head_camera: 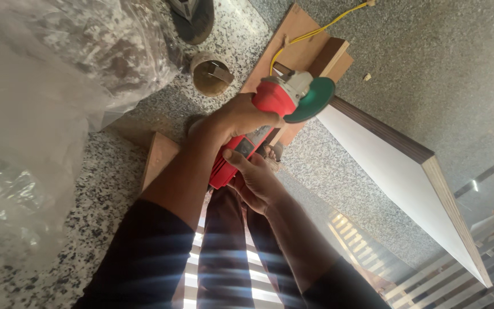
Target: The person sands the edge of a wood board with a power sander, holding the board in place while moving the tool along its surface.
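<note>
I hold a red angle grinder (270,106) with a green disc (312,100) at its head. My left hand (240,116) wraps over the front of the red body. My right hand (254,179) grips the rear handle from below. The green disc sits against the top corner of a white laminated plywood board (398,177), which stands on edge and slants away to the lower right. A yellow cord (315,30) runs off from near the grinder's head across a brown wood panel (295,43).
A large crumpled clear plastic sheet (35,97) covers the speckled stone floor (81,189) at left. A small round tin (210,74) stands near the wood panel. A small wooden block (158,157) lies by my left forearm. Slatted wood lies at lower right.
</note>
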